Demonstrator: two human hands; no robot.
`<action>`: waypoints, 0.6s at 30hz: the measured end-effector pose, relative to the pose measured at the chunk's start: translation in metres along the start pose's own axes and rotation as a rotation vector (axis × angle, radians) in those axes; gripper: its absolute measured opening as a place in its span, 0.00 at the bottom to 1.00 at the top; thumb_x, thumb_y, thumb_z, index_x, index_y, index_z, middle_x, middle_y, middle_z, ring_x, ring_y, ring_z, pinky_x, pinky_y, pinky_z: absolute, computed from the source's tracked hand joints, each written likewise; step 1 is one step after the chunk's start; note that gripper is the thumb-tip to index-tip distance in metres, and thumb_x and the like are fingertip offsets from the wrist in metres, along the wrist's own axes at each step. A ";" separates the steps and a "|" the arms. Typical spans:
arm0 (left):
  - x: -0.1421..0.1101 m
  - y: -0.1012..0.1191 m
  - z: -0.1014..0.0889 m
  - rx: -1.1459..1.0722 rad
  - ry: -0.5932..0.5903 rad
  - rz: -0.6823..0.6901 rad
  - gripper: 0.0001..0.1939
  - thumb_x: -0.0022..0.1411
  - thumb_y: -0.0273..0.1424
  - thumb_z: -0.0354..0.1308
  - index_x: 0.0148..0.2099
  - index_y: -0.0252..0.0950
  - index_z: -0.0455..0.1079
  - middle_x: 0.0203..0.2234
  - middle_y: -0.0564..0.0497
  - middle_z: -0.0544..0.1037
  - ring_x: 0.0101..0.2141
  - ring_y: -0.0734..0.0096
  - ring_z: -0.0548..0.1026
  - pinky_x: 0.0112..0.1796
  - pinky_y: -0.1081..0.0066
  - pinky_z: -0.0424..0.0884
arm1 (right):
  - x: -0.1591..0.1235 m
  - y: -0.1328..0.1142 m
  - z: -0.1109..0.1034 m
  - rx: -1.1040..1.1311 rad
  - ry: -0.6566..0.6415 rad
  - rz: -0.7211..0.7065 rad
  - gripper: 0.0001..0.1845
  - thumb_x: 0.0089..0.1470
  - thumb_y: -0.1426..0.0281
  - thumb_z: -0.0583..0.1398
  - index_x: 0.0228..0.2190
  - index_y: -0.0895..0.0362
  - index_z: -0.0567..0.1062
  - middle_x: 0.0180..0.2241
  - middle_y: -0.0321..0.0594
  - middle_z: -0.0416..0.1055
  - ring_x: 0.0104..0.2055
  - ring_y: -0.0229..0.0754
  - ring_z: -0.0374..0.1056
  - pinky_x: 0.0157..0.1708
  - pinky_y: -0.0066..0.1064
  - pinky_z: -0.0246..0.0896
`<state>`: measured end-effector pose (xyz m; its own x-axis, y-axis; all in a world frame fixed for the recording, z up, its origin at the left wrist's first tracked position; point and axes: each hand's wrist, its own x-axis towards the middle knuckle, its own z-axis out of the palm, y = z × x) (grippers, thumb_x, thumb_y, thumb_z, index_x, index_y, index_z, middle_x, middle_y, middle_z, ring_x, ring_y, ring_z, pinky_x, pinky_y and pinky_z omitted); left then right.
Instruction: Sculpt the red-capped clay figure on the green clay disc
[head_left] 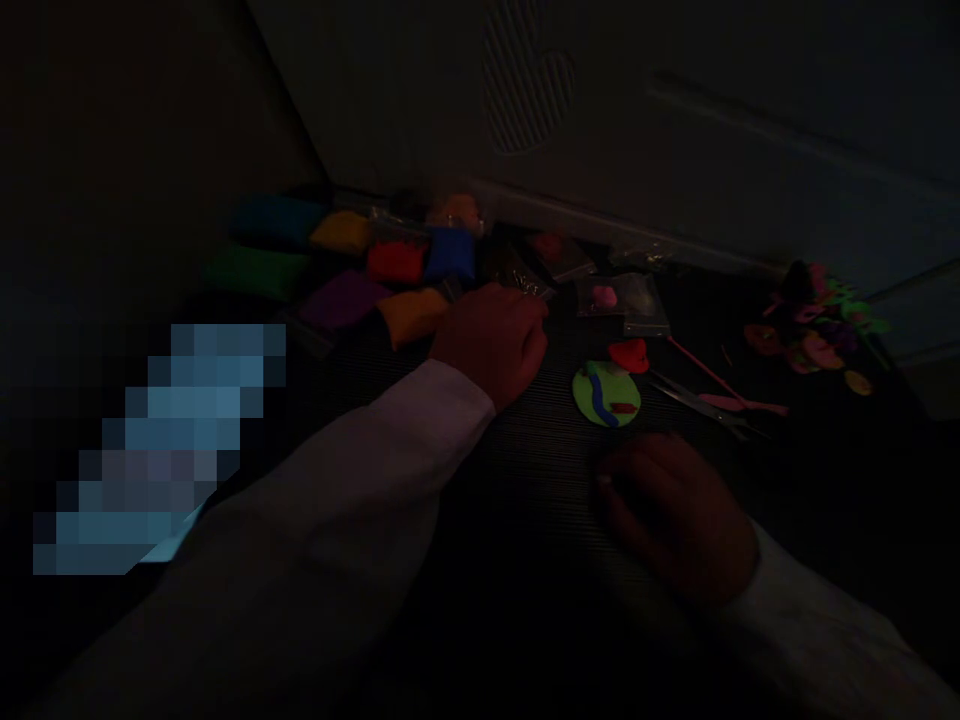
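Note:
The scene is very dark. My left hand (491,340) reaches forward over a dark ribbed surface, fingers curled down next to small clear packets (525,275); what it grips, if anything, is hidden. My right hand (675,510) rests lower on the surface with its fingers curled under, apparently holding nothing that I can see. Between the hands lies a green clay disc (606,393) with a blue strip and a red bit on it. A red clay piece (630,354) sits just behind the disc. Both arms wear white sleeves.
Several coloured clay packs (397,262) in green, yellow, red, blue, purple and orange lie at the back left. A bag with pink clay (619,297), scissors (705,405), a pink stick (739,403) and a heap of clay shapes (814,320) lie to the right. A pale wall stands behind.

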<state>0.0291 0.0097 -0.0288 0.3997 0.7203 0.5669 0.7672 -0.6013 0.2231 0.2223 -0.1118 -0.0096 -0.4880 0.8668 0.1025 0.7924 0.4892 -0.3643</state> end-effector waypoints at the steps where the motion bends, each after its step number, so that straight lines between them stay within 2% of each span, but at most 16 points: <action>1: 0.000 0.000 0.000 -0.001 -0.001 0.000 0.11 0.56 0.27 0.48 0.36 0.31 0.71 0.30 0.47 0.76 0.35 0.63 0.72 0.37 0.65 0.67 | 0.000 0.000 0.000 -0.002 0.004 0.000 0.06 0.51 0.74 0.55 0.33 0.59 0.70 0.30 0.42 0.68 0.34 0.43 0.62 0.33 0.38 0.57; 10: -0.001 0.000 0.000 -0.003 -0.011 -0.010 0.10 0.56 0.27 0.48 0.36 0.31 0.70 0.31 0.47 0.76 0.35 0.64 0.72 0.38 0.65 0.67 | -0.007 0.004 -0.001 0.040 0.030 -0.001 0.13 0.50 0.73 0.57 0.40 0.58 0.67 0.36 0.42 0.68 0.39 0.42 0.63 0.38 0.37 0.59; 14: 0.000 0.000 0.000 -0.001 -0.011 -0.009 0.10 0.56 0.27 0.48 0.36 0.32 0.70 0.30 0.48 0.76 0.35 0.63 0.72 0.38 0.65 0.67 | -0.008 0.006 -0.001 0.066 0.041 0.015 0.13 0.50 0.74 0.57 0.40 0.56 0.67 0.35 0.40 0.69 0.39 0.40 0.64 0.38 0.35 0.61; 18: 0.000 0.001 0.000 0.001 -0.011 -0.006 0.10 0.56 0.27 0.48 0.36 0.31 0.71 0.31 0.47 0.76 0.35 0.63 0.72 0.37 0.65 0.67 | -0.006 0.004 -0.002 0.074 0.056 -0.030 0.11 0.51 0.75 0.56 0.39 0.55 0.68 0.35 0.41 0.70 0.38 0.40 0.66 0.37 0.35 0.63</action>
<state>0.0294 0.0091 -0.0288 0.4009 0.7276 0.5567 0.7699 -0.5969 0.2257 0.2290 -0.1152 -0.0099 -0.4880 0.8570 0.1655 0.7476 0.5083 -0.4276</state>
